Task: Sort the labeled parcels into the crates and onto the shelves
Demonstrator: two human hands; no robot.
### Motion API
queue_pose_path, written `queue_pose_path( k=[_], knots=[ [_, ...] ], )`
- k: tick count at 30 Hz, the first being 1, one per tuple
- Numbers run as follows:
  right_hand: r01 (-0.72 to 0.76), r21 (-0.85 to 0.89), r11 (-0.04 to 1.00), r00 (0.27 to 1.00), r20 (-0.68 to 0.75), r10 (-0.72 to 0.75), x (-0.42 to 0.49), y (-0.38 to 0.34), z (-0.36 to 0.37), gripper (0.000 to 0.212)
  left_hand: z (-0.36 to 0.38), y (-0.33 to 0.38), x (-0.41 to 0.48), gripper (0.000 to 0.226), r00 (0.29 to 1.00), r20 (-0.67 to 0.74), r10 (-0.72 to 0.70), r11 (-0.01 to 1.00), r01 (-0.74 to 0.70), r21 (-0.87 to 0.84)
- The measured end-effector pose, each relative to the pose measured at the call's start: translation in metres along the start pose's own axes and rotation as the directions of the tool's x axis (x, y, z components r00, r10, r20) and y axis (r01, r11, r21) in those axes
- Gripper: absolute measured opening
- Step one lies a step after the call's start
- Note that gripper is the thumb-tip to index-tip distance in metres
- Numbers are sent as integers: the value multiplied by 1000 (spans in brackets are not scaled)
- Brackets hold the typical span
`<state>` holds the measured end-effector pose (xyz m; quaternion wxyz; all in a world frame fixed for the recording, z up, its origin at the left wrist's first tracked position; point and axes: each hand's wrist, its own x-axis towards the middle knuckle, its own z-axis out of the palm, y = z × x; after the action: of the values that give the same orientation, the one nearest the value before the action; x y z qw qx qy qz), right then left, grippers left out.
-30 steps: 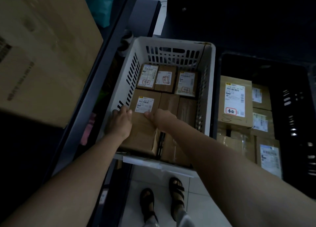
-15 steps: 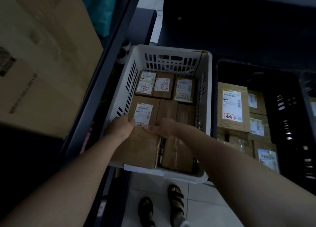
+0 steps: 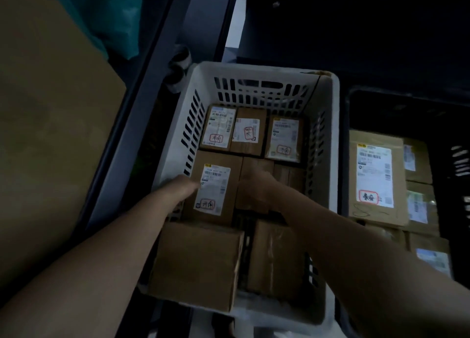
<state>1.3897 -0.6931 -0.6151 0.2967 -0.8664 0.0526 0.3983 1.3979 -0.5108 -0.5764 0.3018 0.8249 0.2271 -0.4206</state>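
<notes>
A white slotted crate [image 3: 333, 139] holds several brown parcels. Three labelled ones line its far end. In front of them lies a labelled parcel [image 3: 216, 185] with a red-circled mark. My left hand [image 3: 181, 188] grips its left edge. My right hand [image 3: 255, 185] grips its right edge, with the fingers down in the gap beside a plain parcel [image 3: 287, 177]. A plain brown box [image 3: 198, 264] fills the crate's near left, and another box [image 3: 276, 258] lies to its right. Whether the near left box is separate from the held parcel is unclear.
A black crate [image 3: 457, 210] on the right holds several labelled parcels, the largest [image 3: 373, 177] nearest the white crate. A big cardboard carton [image 3: 50, 134] stands at the left behind a dark shelf rail [image 3: 142, 113]. Dark shelving lies beyond.
The view has moved closer to the white crate. My hands have shifted from the parcel's top to its sides, uncovering the label's red mark.
</notes>
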Motion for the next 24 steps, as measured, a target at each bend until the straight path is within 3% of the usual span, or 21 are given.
queue_pose_path(
  k=[4,7,10,14,15,17,20,22,24],
  knots=[
    [74,-186,980,996,-37,-83,39,4,-6,27,3,14,23,15,997,18,79,986,-81,147],
    [157,-469,869,978,-46,-201,48,9,-7,48,16,14,44,25,973,71,218,911,-229,343],
    [342,-702,624,913,91,-398,46,12,-2,66,26,3,56,37,926,133,353,707,-357,610],
    [449,-752,482,866,233,-443,51,21,20,86,23,-13,62,65,900,230,370,399,-377,836],
    [447,-769,457,859,227,-458,52,23,26,88,22,-16,62,73,887,272,374,279,-387,879],
    [451,-793,409,837,216,-504,52,25,36,88,23,-22,67,73,880,286,379,130,-357,925],
    [461,-806,371,816,219,-536,52,25,52,76,27,-26,71,67,868,302,393,15,-334,942],
    [416,-806,422,826,141,-545,51,25,56,65,28,-28,72,69,862,311,401,-60,-314,948],
    [424,-808,409,824,157,-544,55,28,60,77,27,-26,73,76,866,317,387,-98,-303,948]
  ],
)
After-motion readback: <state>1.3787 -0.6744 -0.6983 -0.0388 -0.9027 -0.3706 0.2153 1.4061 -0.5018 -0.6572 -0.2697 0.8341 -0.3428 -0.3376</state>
